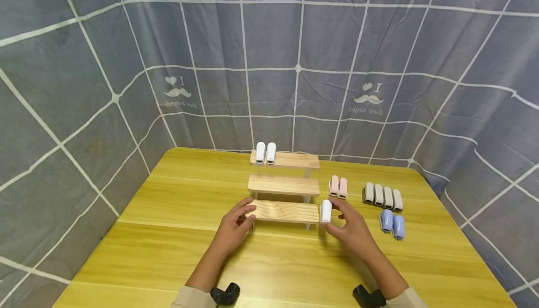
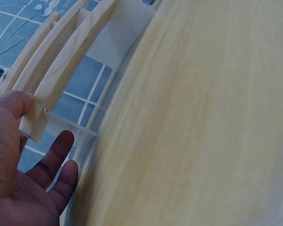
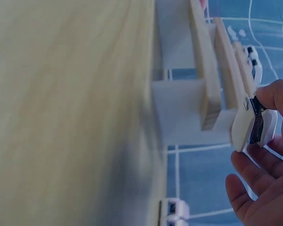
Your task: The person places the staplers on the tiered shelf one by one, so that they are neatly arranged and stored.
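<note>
A stepped display stand with wooden planks (image 1: 284, 210) on pale upright supports is in the middle of the table. My left hand (image 1: 234, 227) grips the left end of its lowest plank (image 2: 52, 80), thumb on the plank's edge, the lower fingers spread below. My right hand (image 1: 349, 226) pinches a small white stapler (image 1: 326, 211) just beyond the plank's right end. In the right wrist view dark metal shows between the two halves of this white stapler (image 3: 244, 127). Two more white staplers (image 1: 265, 153) stand side by side at the left of the top plank.
Right of the stand lie two pink staplers (image 1: 338, 187). Farther right are a row of several off-white staplers (image 1: 383, 197) and two blue ones (image 1: 392, 224) in front. A grey curtain (image 1: 269, 41) with white lines surrounds the yellow wooden table (image 1: 168, 233) behind and at the sides.
</note>
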### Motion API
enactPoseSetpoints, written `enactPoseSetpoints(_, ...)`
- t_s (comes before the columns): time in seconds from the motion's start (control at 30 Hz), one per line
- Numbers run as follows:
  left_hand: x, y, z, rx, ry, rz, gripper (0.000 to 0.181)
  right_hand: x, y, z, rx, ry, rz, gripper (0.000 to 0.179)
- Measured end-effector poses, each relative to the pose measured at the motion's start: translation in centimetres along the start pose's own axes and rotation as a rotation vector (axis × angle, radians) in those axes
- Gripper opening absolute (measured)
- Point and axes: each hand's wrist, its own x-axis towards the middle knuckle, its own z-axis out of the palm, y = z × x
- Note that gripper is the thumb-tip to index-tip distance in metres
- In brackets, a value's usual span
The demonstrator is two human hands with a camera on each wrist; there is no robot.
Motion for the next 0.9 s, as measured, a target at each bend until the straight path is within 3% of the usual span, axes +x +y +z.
enactPoseSetpoints(0.33, 0.2, -0.2, 0.1, 0.004, 0.005, 0.005, 0.025, 1.8, -2.6, 0.1, -0.02, -0.01, -0.06, 0.063)
enactPoseSetpoints(0.9, 0.1, -0.3, -0.1, -0.004, -0.004, 0.011, 0.026, 6.0, -5.5, 1.5, 0.08, -0.009, -0.103, 0.063)
